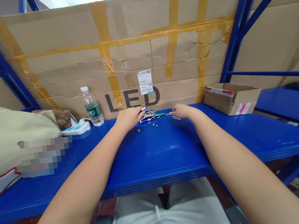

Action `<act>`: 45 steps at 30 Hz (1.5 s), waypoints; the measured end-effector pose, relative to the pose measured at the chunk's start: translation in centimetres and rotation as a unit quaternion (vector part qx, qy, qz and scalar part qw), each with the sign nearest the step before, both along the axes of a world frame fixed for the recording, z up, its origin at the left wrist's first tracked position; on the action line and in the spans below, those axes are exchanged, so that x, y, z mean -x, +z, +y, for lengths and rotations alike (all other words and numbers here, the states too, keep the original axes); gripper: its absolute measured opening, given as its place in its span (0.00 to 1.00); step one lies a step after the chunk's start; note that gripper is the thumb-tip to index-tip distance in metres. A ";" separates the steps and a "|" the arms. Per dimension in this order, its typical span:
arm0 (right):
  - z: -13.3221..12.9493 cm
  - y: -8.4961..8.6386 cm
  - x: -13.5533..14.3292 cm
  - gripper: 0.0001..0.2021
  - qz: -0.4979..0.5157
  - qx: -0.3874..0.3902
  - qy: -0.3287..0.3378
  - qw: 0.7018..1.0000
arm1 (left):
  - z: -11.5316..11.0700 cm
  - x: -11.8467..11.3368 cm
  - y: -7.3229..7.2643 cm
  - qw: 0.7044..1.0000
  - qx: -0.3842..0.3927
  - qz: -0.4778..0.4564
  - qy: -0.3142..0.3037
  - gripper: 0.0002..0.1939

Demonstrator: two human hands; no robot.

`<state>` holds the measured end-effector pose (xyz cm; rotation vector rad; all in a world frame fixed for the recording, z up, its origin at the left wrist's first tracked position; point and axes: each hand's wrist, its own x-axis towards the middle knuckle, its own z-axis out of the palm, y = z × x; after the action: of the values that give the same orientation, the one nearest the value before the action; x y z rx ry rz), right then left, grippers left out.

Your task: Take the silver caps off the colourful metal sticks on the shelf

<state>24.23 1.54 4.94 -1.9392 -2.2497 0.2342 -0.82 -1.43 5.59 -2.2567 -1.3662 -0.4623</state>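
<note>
A pile of small shiny tube-like pieces (150,116), blue, green, silver and purple, lies on the blue tabletop (154,151) near the cardboard wall. My left hand (130,119) reaches to the pile's left side, fingers curled; a silver tip shows by its fingertips, but most of what it holds is hidden. At the right end of the pile my right hand (181,111) has its fingers pinched together beside a thin dark cord. What sits in that pinch is too small to name. Just below it lies a white looped strap (176,118). Several tiny metal bits (138,130) are scattered in front of the pile.
A water bottle (93,109) and a white power strip (76,129) stand at the back left. A pale bag-like cloth item (12,128) covers the far left. An open cardboard box (231,98) sits at right. Behind rises a taped cardboard sheet (79,73) between blue posts.
</note>
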 end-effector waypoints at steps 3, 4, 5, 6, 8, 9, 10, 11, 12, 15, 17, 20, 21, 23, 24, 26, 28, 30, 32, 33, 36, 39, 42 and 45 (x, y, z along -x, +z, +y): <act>-0.6 0.1 -0.5 0.12 -0.016 0.054 -0.040 0.998 | 0.5 0.7 -0.3 1.000 0.021 0.013 0.004 0.17; -0.6 0.1 -0.7 0.12 -0.012 0.066 -0.058 0.996 | 0.5 0.8 -0.4 1.000 0.026 0.015 0.003 0.17; -0.5 0.1 -0.9 0.12 -0.007 0.065 -0.078 0.995 | 0.5 0.7 -0.4 0.999 0.029 0.015 0.001 0.17; -0.3 0.1 -1.1 0.12 0.002 0.044 -0.094 0.995 | 0.4 0.6 -0.4 0.999 0.030 0.014 0.001 0.18; 0.2 0.1 -1.3 0.11 0.042 -0.043 -0.099 0.993 | 0.3 0.4 -0.3 0.999 0.031 0.008 0.000 0.18; 0.3 0.1 -1.2 0.11 0.078 -0.083 -0.083 0.990 | 0.2 0.3 -0.3 0.999 0.032 0.005 -0.003 0.17; 0.4 0.0 -0.9 0.12 0.124 -0.101 -0.054 0.986 | 0.2 0.2 -0.3 0.999 0.034 0.003 -0.011 0.17; 0.3 -0.1 -0.4 0.14 0.180 -0.091 -0.017 0.979 | 0.2 0.1 -0.3 0.999 0.036 0.001 -0.021 0.16; 0.1 -0.2 0.2 0.16 0.238 -0.052 0.023 0.970 | 0.2 0.1 -0.4 0.999 0.038 0.000 -0.034 0.15; -0.7 -0.9 2.7 0.21 0.351 0.084 0.113 0.926 | 0.4 0.0 -0.7 0.997 0.030 0.004 -0.065 0.14; -1.2 -1.4 4.2 0.18 0.396 0.136 0.144 0.897 | 0.4 0.0 -1.0 0.997 0.017 0.011 -0.074 0.13; -1.5 -1.8 5.5 0.13 0.462 0.155 0.173 0.856 | 0.5 0.0 -1.4 0.997 -0.001 0.021 -0.079 0.13; -1.5 -1.8 5.7 0.13 0.475 0.149 0.175 0.849 | 0.5 0.0 -1.5 0.996 -0.006 0.025 -0.081 0.14; -1.5 -1.8 5.7 0.13 0.488 0.145 0.166 0.845 | 0.6 0.0 -1.6 0.996 -0.019 0.038 -0.082 0.14; -1.5 -1.7 5.7 0.14 0.491 0.153 0.161 0.842 | 0.6 0.0 -1.6 0.995 -0.028 0.048 -0.083 0.14; -1.5 -1.7 5.5 0.15 0.500 0.186 0.165 0.829 | 0.7 0.0 -1.7 0.993 -0.045 0.070 -0.085 0.15; -1.7 -1.7 5.4 0.16 0.512 0.215 0.189 0.810 | 0.7 0.1 -1.6 0.991 -0.056 0.080 -0.093 0.15; -1.9 -1.6 5.4 0.16 0.525 0.231 0.213 0.791 | 0.8 0.2 -1.5 0.990 -0.062 0.070 -0.101 0.15; -2.0 -1.5 5.5 0.15 0.537 0.241 0.216 0.779 | 0.9 0.3 -1.4 0.990 -0.066 0.063 -0.111 0.15; -2.1 -1.5 5.6 0.15 0.540 0.245 0.210 0.777 | 0.9 0.4 -1.4 0.989 -0.068 0.065 -0.117 0.16; -2.0 -1.4 5.7 0.17 0.537 0.255 0.194 0.781 | 1.0 0.5 -1.3 0.985 -0.073 0.086 -0.132 0.17; -1.9 -1.3 5.8 0.18 0.532 0.276 0.181 0.779 | 1.0 0.6 -1.2 0.983 -0.077 0.101 -0.130 0.19; -1.8 -1.2 5.9 0.17 0.545 0.304 0.168 0.763 | 0.9 0.5 -1.1 0.982 -0.086 0.117 -0.123 0.18; -1.9 -1.2 6.0 0.16 0.567 0.315 0.186 0.738 | 0.8 0.5 -1.1 0.982 -0.090 0.118 -0.120 0.18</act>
<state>18.23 -0.40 3.77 -0.8627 -1.6327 1.8282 -1.34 -0.61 4.48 -2.2497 -0.9033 -0.3653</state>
